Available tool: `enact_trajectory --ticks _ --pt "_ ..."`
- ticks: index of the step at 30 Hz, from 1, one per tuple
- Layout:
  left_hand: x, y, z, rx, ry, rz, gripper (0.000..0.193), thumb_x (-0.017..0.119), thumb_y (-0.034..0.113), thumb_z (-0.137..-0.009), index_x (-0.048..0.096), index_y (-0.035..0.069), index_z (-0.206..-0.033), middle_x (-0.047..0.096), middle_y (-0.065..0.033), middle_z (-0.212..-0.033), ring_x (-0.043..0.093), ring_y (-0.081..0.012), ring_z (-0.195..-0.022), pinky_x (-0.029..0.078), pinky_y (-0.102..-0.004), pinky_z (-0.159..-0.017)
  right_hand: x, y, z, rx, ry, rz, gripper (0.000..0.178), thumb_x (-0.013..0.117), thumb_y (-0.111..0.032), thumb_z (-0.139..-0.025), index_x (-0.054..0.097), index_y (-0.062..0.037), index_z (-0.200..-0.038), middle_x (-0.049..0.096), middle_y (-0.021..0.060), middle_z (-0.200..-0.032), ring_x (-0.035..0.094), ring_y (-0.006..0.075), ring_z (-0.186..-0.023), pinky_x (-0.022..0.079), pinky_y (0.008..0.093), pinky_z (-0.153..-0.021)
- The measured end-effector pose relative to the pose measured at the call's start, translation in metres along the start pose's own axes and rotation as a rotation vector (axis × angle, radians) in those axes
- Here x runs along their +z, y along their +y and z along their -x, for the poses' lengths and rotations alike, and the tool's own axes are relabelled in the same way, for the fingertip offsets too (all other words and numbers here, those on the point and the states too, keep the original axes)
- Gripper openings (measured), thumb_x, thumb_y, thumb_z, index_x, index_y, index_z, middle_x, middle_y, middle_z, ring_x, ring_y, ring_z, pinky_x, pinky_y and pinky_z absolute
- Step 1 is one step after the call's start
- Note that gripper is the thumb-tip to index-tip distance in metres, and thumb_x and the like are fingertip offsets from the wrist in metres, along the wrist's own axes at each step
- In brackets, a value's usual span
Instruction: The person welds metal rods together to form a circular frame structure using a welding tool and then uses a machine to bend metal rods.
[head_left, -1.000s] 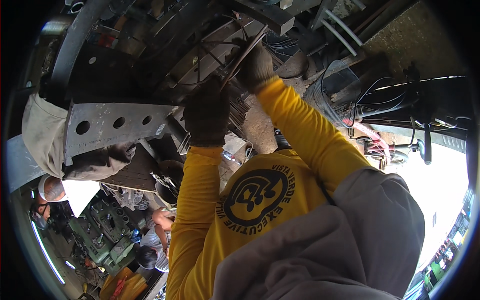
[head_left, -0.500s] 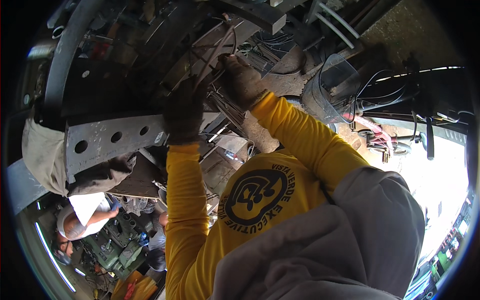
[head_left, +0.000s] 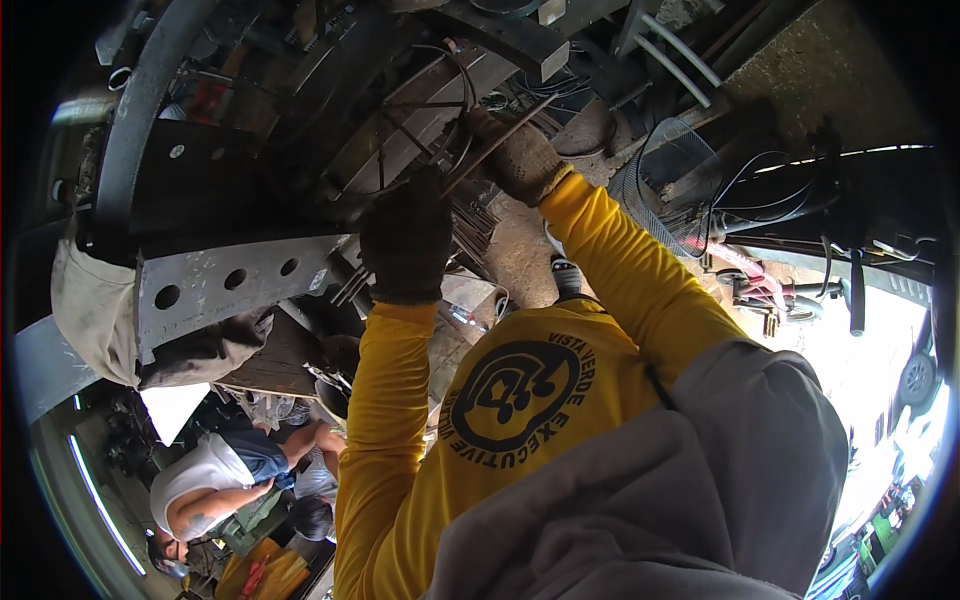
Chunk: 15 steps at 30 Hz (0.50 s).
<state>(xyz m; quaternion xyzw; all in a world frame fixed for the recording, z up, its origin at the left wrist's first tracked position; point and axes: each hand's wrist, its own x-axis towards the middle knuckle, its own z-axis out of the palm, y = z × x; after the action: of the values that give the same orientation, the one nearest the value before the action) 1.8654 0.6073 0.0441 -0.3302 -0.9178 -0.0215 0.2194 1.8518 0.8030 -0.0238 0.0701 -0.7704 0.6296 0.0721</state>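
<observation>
My left hand (head_left: 406, 240), in a dark work glove, is closed around the lower end of a thin brown metal rod (head_left: 508, 142). From that fist the rod slants up to the right and crosses in front of my right hand (head_left: 522, 160). The right one wears a brownish knit glove, its fingers curled beside a frame of thin bent rods (head_left: 405, 104). Whether those fingers grip the frame, the rod or something else is hidden. Behind the frame lies a long flat steel bar (head_left: 415, 145). Several thin rods (head_left: 472, 232) lie in a bundle just right of my left hand.
A grey steel beam with round holes (head_left: 205, 285) juts in at left, cloth (head_left: 95, 310) draped on its end. At right stand a mesh basket (head_left: 665, 170) and a red bicycle frame (head_left: 750, 265). Lower left, a person in a white top (head_left: 205, 480) bends near green machinery.
Both my hands have shifted rightward. The rod, steeper before, now slants to the right across my right hand, apart from the frame. The person at lower left has moved and bent over.
</observation>
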Motion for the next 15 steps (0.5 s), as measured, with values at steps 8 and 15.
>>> enact_trajectory --ticks 8,15 --pt "-0.027 -0.005 -0.011 -0.028 -0.076 -0.013 0.025 0.074 0.027 -0.087 0.071 0.014 -0.107 0.072 -0.0055 -0.091 0.069 -0.0265 -0.08 0.057 -0.0372 -0.072 0.02 0.019 -0.008 -0.434 0.071 0.151 0.027 0.061 -0.015 -0.099 0.058 -0.0052 -0.124 0.065 0.0125 -0.112 0.065 0.0305 -0.105 0.053 0.0373 -0.092" --pt "-0.012 -0.037 -0.014 0.053 -0.076 0.002 0.025 0.069 0.031 -0.092 0.071 0.012 -0.109 0.07 -0.0057 -0.089 0.069 -0.0264 -0.081 0.055 -0.0385 -0.071 0.044 0.019 -0.001 -0.055 0.178 -0.087 0.028 0.055 -0.022 -0.104 0.061 -0.0073 -0.127 0.064 0.0114 -0.122 0.066 0.0209 -0.11 0.056 0.0314 -0.093"
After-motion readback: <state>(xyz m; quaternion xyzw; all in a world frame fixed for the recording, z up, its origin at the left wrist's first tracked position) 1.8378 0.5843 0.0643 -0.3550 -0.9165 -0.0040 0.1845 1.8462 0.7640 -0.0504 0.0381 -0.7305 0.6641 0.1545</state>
